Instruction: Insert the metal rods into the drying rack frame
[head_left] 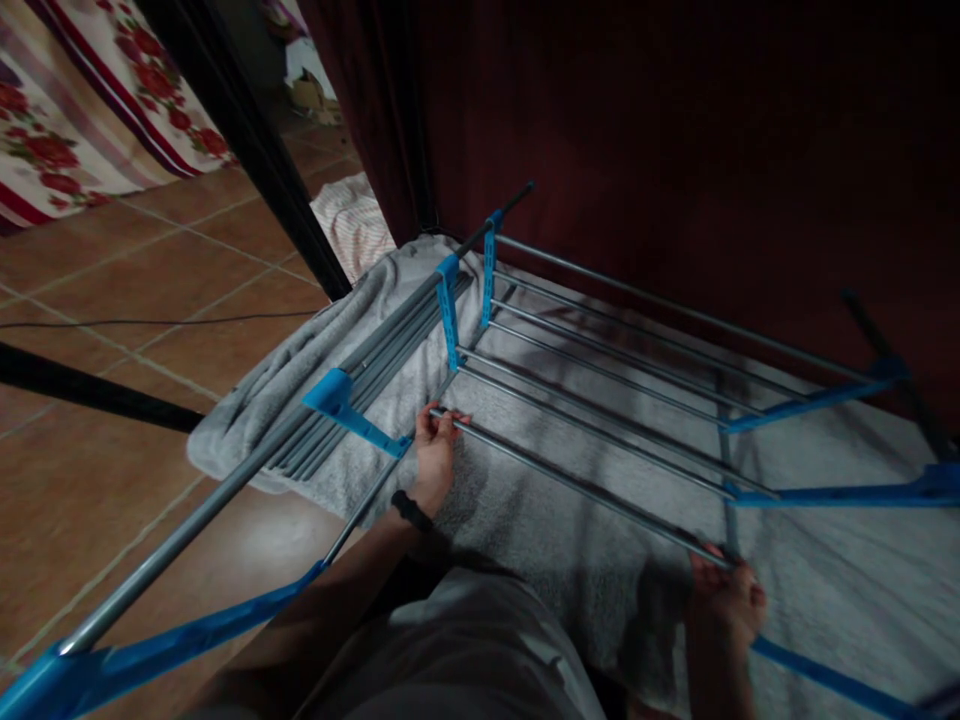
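Observation:
Both of my hands grip a thin grey metal rod (577, 480), one near each end. My left hand (435, 450) pinches its left end beside a blue plastic bracket (360, 425) of a partly assembled rack. My right hand (727, 595) is closed on the right end, close to another blue bracket (832, 675). The rod lies across the near side of the frame, and whether its ends sit in the brackets I cannot tell. Farther off, several crossbars (600, 325) span between the blue left brackets (448, 310) and the right brackets (814, 400).
Several loose grey rods (394, 355) lie on a grey blanket (262, 375) at the left. A long tube (187, 530) with a blue arm (202, 620) extends toward me. Dark posts (255, 140), a dark red curtain (637, 130) and tiled floor (172, 270) surround the blanket.

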